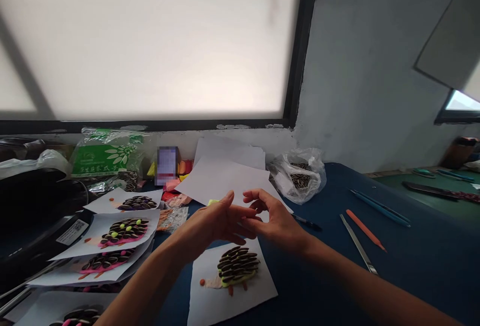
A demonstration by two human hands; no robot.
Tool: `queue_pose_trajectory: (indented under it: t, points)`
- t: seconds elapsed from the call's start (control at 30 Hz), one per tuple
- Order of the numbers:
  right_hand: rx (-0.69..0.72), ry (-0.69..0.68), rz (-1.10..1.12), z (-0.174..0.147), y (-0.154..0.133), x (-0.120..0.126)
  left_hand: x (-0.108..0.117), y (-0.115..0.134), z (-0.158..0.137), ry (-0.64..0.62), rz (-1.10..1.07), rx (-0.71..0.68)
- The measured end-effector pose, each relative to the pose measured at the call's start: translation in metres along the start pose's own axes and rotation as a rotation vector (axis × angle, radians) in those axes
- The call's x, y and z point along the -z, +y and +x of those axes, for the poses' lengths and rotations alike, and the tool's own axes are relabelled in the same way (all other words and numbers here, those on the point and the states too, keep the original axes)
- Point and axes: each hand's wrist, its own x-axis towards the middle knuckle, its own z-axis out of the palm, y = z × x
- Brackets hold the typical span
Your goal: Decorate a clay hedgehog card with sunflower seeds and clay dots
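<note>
My left hand (219, 222) hovers above the near sheet with its fingers stretched out and apart. My right hand (279, 221) meets it from the right, fingers curved, with a gap between thumb and forefinger. The fingertips of both hands overlap or touch; I see nothing held between them. Below them lies a white paper sheet (210, 306) bearing a hedgehog picture (238, 266). Striped sunflower seeds form its spines over yellow-green clay, with a pale snout, an orange-brown nose and small brown feet. A yellow-green piece (213, 202) shows behind my left hand.
Finished-looking hedgehog sheets (123, 233) are stacked at left. Behind stand a green seed bag (108, 153), coloured clay packs (183, 168), blank paper (228, 166) and a plastic bag of seeds (300, 176). At right lie tweezers (358, 243), an orange tool (365, 230) and blue tweezers (380, 208).
</note>
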Motion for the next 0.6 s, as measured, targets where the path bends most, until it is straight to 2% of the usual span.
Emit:
queue_pose_trajectory:
  t: [0.3,0.5,0.6]
  points:
    - [-0.034,0.001,-0.020,-0.002,-0.002,-0.002,0.003,-0.004,0.002,0.036,0.176,0.011]
    - [0.010,0.069,-0.038,0.000,-0.001,-0.002,0.012,-0.003,0.003,0.257,0.126,0.021]
    - [0.027,0.090,-0.075,0.002,0.004,-0.001,0.012,-0.001,0.002,0.312,0.095,-0.009]
